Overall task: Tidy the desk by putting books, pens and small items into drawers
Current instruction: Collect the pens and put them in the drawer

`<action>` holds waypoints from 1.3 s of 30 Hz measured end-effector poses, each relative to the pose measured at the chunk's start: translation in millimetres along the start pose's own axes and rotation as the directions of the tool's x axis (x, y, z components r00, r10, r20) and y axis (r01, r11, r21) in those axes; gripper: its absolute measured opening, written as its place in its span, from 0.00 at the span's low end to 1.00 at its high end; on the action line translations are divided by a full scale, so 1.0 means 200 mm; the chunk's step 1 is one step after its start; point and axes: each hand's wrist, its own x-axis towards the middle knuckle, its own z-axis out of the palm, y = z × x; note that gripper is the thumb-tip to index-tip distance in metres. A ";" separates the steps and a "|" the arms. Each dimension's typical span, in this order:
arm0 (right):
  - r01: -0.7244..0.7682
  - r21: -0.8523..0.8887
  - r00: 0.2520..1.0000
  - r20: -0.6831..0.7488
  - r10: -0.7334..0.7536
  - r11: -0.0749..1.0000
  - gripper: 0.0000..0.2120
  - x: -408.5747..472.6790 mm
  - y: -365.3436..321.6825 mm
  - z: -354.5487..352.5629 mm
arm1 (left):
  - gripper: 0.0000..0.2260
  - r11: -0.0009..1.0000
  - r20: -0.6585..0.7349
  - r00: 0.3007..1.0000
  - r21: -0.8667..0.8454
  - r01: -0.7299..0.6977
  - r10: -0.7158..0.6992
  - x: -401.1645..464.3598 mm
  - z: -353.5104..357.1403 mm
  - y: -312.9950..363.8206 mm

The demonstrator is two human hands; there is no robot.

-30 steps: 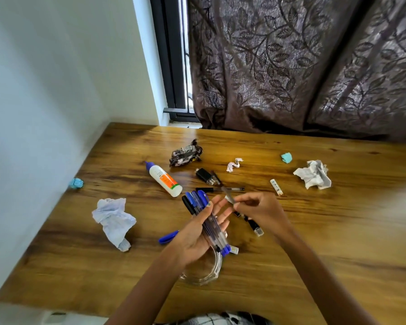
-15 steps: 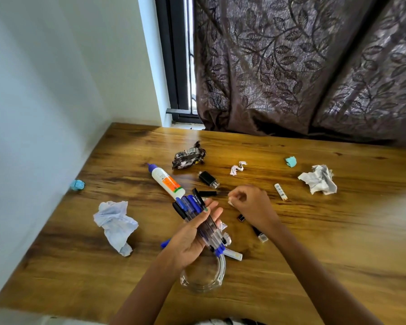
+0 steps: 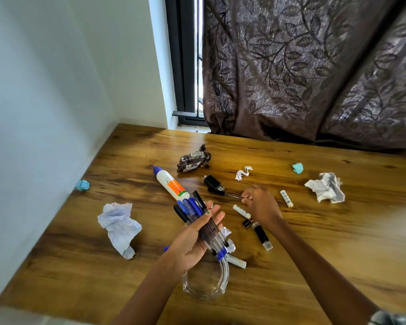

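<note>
Left hand (image 3: 192,240) round pens (image 3: 197,216) (labels unreadable)

Glue bottle (image 3: 171,185) lies left of wrapper (image 3: 193,158).

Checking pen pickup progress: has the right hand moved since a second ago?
Yes. The right hand has moved away from the left hand's pen bundle, toward the thin black pen lying by the glue bottle, fingertips now at its end.
</note>
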 end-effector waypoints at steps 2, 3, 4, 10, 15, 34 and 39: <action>-0.060 0.097 0.998 -0.027 0.063 0.993 0.05 -0.02 0.00 -0.05 | 0.14 1.000 0.010 1.000 -0.002 0.009 -0.009 0.00 0.01 0.00; -0.082 0.148 0.996 -0.035 0.088 0.986 0.05 -0.04 -0.02 -0.08 | 0.14 1.000 0.014 1.000 -0.005 0.011 -0.011 0.00 0.01 -0.01; -0.100 0.214 0.994 -0.032 0.109 0.972 0.05 -0.07 -0.03 -0.12 | 0.14 1.000 0.017 1.000 -0.005 0.011 -0.011 0.01 0.02 -0.01; -0.178 0.530 0.978 0.188 0.090 0.829 0.04 -0.38 -0.21 -0.25 | 0.12 1.000 0.028 1.000 0.022 0.004 -0.005 0.01 0.05 -0.03; -0.227 0.596 0.966 0.235 0.103 0.771 0.04 -0.52 -0.24 -0.19 | 0.18 0.998 0.076 0.997 0.047 0.028 -0.031 -0.02 0.07 -0.05; -0.213 0.779 0.976 0.192 0.098 0.590 0.06 -0.94 -0.09 -0.34 | 0.17 0.934 0.016 1.000 0.357 -0.007 0.002 -0.37 0.08 -0.40; -0.231 0.797 0.973 0.199 0.118 0.558 0.10 -1.11 -0.10 -0.34 | 0.24 0.888 0.023 0.999 0.459 0.026 -0.041 -0.50 0.06 -0.53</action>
